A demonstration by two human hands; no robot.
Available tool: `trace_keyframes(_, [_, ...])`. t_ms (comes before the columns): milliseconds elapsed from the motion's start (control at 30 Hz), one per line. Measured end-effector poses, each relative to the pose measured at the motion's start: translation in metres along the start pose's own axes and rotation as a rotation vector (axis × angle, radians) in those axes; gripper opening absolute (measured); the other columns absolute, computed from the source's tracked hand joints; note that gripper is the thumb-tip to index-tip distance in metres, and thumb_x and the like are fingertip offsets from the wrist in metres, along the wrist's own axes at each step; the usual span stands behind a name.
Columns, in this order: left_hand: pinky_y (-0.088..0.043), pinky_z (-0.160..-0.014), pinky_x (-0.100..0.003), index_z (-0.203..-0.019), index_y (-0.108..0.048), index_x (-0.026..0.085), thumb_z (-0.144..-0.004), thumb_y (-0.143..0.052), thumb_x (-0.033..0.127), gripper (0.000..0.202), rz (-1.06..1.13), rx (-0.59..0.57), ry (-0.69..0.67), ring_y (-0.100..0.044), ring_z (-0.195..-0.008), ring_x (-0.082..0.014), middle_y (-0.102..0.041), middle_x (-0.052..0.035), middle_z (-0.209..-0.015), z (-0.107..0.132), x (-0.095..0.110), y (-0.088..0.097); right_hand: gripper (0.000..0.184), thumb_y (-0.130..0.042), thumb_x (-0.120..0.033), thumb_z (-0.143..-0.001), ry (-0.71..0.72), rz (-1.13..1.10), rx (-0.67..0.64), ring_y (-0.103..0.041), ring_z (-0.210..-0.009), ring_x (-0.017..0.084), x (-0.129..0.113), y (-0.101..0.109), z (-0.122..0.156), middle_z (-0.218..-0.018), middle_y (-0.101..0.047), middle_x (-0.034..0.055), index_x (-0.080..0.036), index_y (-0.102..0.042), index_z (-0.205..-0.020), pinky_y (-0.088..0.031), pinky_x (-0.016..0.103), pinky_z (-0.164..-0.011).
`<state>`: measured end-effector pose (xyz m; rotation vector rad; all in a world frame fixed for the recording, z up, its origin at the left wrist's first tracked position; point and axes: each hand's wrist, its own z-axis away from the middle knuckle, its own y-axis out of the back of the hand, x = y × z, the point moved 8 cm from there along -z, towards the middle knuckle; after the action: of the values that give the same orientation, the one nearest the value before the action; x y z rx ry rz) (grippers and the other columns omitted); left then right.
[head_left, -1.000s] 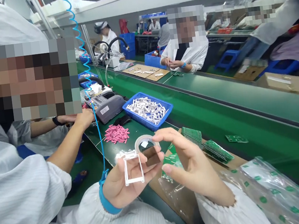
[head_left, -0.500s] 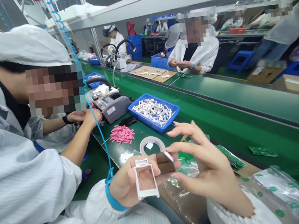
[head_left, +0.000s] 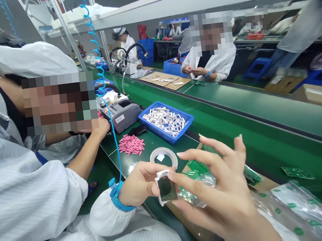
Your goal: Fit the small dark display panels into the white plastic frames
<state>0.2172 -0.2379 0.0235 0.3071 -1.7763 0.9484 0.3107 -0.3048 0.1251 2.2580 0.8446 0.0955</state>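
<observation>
white frame [head_left: 160, 197] + dark panel [head_left: 167, 189]: between left hand [head_left: 138, 184] and right hand [head_left: 226, 190] | left: pinching frame | right: index at panel corner, thumb below, grip unclear, fingers spread

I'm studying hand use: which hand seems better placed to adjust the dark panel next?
Probably the right hand: its thumb and index finger bracket the dark panel's right side, while the left hand holds the white frame.

Bright, diffuse light here! The right hand [head_left: 221, 183] reads crisp, the plastic bag [head_left: 302, 199] throws white glare, distant workers [head_left: 130, 46] go soft, and the right side stretches, smearing into black.
</observation>
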Motion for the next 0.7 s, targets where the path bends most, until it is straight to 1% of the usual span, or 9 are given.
trace_keyframes(67, [-0.051, -0.065, -0.034, -0.079, -0.075, 0.016, -0.057, -0.075, 0.057, 0.047, 0.033, 0.002, -0.018, -0.062, -0.070, -0.0189, -0.067, -0.0029, -0.072, -0.002, 0.001, -0.001, 0.017, -0.058, -0.035, -0.085, 0.004, 0.030, -0.016, -0.041, -0.119, 0.035, -0.001, -0.002, 0.001, -0.111, -0.060, 0.0048, -0.031, -0.067, -0.099, -0.007, 0.070, -0.103])
trace_keyframes(133, [-0.052, -0.066, -0.032, -0.081, -0.074, 0.015, -0.057, -0.076, 0.056, 0.048, 0.088, 0.021, -0.033, -0.063, -0.069, -0.0183, -0.069, -0.0041, -0.075, -0.005, -0.001, -0.001, 0.030, -0.058, -0.043, -0.085, 0.025, 0.080, -0.100, -0.036, -0.124, 0.039, -0.004, -0.012, 0.003, -0.123, -0.056, 0.0090, -0.026, -0.063, -0.110, -0.007, 0.073, -0.100])
trace_keyframes(267, [-0.053, -0.077, -0.030, -0.093, -0.072, 0.020, -0.068, -0.072, 0.051, 0.040, 0.293, 0.087, -0.062, -0.067, -0.079, -0.0175, -0.072, -0.0037, -0.087, -0.011, -0.011, 0.003, 0.102, -0.053, -0.080, -0.066, 0.051, 0.142, -0.379, -0.015, -0.132, 0.055, 0.001, -0.041, 0.011, -0.147, -0.026, 0.0264, -0.013, -0.033, -0.140, -0.013, 0.080, -0.092])
trace_keyframes(333, [-0.053, -0.083, -0.032, -0.098, -0.071, 0.021, -0.072, -0.070, 0.047, 0.036, 0.408, 0.102, -0.059, -0.067, -0.084, -0.0170, -0.073, -0.0022, -0.090, -0.012, -0.017, 0.009, 0.117, -0.047, -0.086, -0.062, -0.015, 0.122, -0.391, -0.005, -0.135, 0.054, 0.017, -0.038, 0.012, -0.151, -0.014, 0.0284, -0.012, -0.013, -0.147, -0.014, 0.080, -0.093])
trace_keyframes(400, [-0.053, -0.088, -0.035, -0.100, -0.070, 0.020, -0.073, -0.071, 0.043, 0.035, 0.477, 0.115, -0.028, -0.067, -0.084, -0.0164, -0.073, -0.0012, -0.091, -0.012, -0.023, 0.016, 0.112, -0.039, -0.085, -0.068, -0.129, 0.096, -0.338, -0.002, -0.138, 0.048, 0.041, -0.025, 0.011, -0.152, -0.012, 0.0248, -0.016, -0.002, -0.148, -0.012, 0.077, -0.097])
trace_keyframes(433, [-0.053, -0.088, -0.035, -0.099, -0.070, 0.019, -0.074, -0.071, 0.041, 0.034, 0.498, 0.128, -0.006, -0.067, -0.083, -0.0159, -0.073, -0.0008, -0.091, -0.011, -0.026, 0.020, 0.103, -0.037, -0.082, -0.073, -0.199, 0.090, -0.316, -0.005, -0.140, 0.045, 0.055, -0.019, 0.012, -0.152, -0.017, 0.0217, -0.019, -0.004, -0.148, -0.011, 0.075, -0.100])
trace_keyframes(500, [-0.054, -0.086, -0.034, -0.099, -0.070, 0.018, -0.073, -0.071, 0.040, 0.034, 0.518, 0.167, 0.047, -0.067, -0.080, -0.0151, -0.073, -0.0010, -0.088, -0.007, -0.033, 0.029, 0.072, -0.038, -0.068, -0.086, -0.349, 0.105, -0.343, -0.025, -0.137, 0.038, 0.086, -0.016, 0.020, -0.146, -0.036, 0.0148, -0.026, -0.025, -0.143, -0.015, 0.069, -0.104])
trace_keyframes(600, [-0.056, -0.080, -0.032, -0.097, -0.070, 0.015, -0.073, -0.071, 0.043, 0.036, 0.519, 0.263, 0.131, -0.064, -0.074, -0.0133, -0.071, -0.0022, -0.081, -0.002, -0.049, 0.042, 0.030, -0.044, -0.033, -0.093, -0.504, 0.162, -0.693, -0.053, -0.117, 0.028, 0.120, -0.049, 0.052, -0.123, -0.060, 0.0099, -0.024, -0.052, -0.121, -0.031, 0.053, -0.102])
trace_keyframes(700, [-0.055, -0.076, -0.031, -0.092, -0.070, 0.013, -0.077, -0.066, 0.046, 0.037, 0.520, 0.314, 0.195, -0.060, -0.068, -0.0113, -0.067, -0.0025, -0.075, 0.000, -0.064, 0.048, 0.022, -0.050, -0.015, -0.086, -0.540, 0.176, -1.016, -0.063, -0.097, 0.023, 0.133, -0.093, 0.090, -0.101, -0.068, 0.0089, -0.020, -0.063, -0.103, -0.043, 0.034, -0.085])
